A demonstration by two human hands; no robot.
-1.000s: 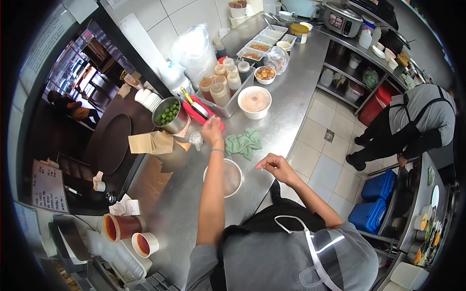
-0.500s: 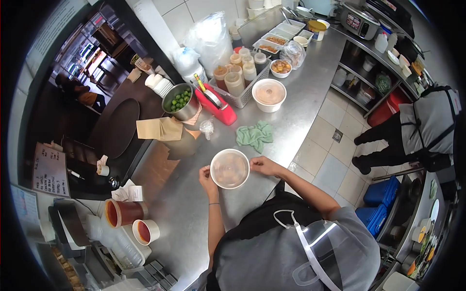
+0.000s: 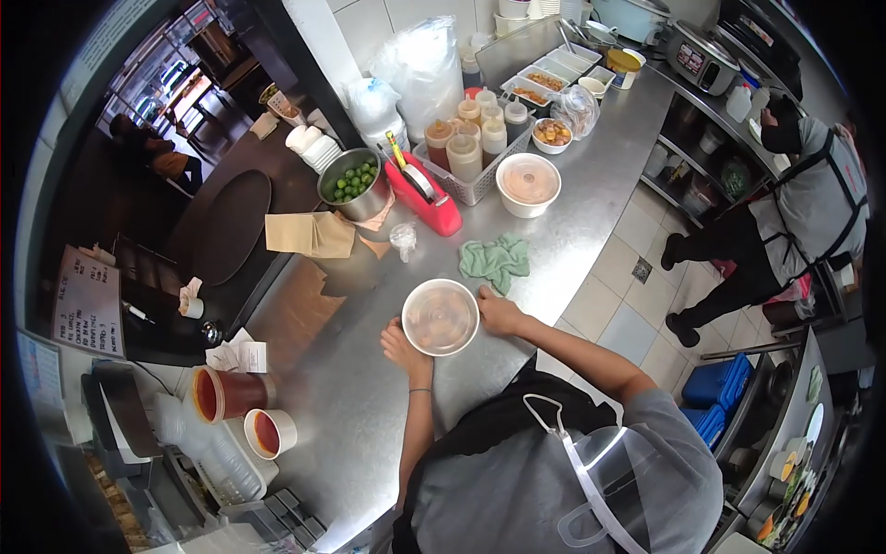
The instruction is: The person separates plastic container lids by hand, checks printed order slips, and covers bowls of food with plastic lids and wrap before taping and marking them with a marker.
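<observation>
A round white takeout bowl with a clear lid [image 3: 440,318] is in front of me over the steel counter, its contents showing pinkish-brown through the lid. On its left side my left hand [image 3: 406,355] lies against the wall, fingers stretched out and apart. My right hand [image 3: 500,312] is curled at the right side of the rim, its fingertips partly hidden. Just beyond the bowl lies a crumpled green cloth [image 3: 496,261]. A second lidded bowl [image 3: 528,184] stands farther back.
A red tape dispenser [image 3: 426,198], a pot of green limes [image 3: 353,185] and a basket of squeeze bottles [image 3: 480,187] stand at the back. Brown paper bags [image 3: 309,234] lie left. Containers of red sauce [image 3: 269,434] sit near left. A co-worker [image 3: 803,194] stands right.
My left hand's fingers have loosened and spread beside the bowl, and the right hand has shifted along its rim. The co-worker has turned and leaned toward the back shelves.
</observation>
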